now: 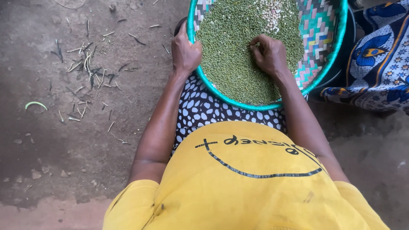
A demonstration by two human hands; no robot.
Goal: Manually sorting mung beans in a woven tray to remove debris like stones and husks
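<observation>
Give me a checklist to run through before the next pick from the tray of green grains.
1. Left hand grips the tray rim: ok.
2. Tray rests on the lap, over the spotted skirt: ok.
3. Right hand is on the green grains, fingers curled at the surface: ok.
4. Whether the fingers pinch a grain: cannot tell.
5. Pale grains sit in a patch near the far side, apart from the right hand: ok.
6. Grains stay inside the rim on the near side: ok; the far edge is out of view: cannot tell.
</observation>
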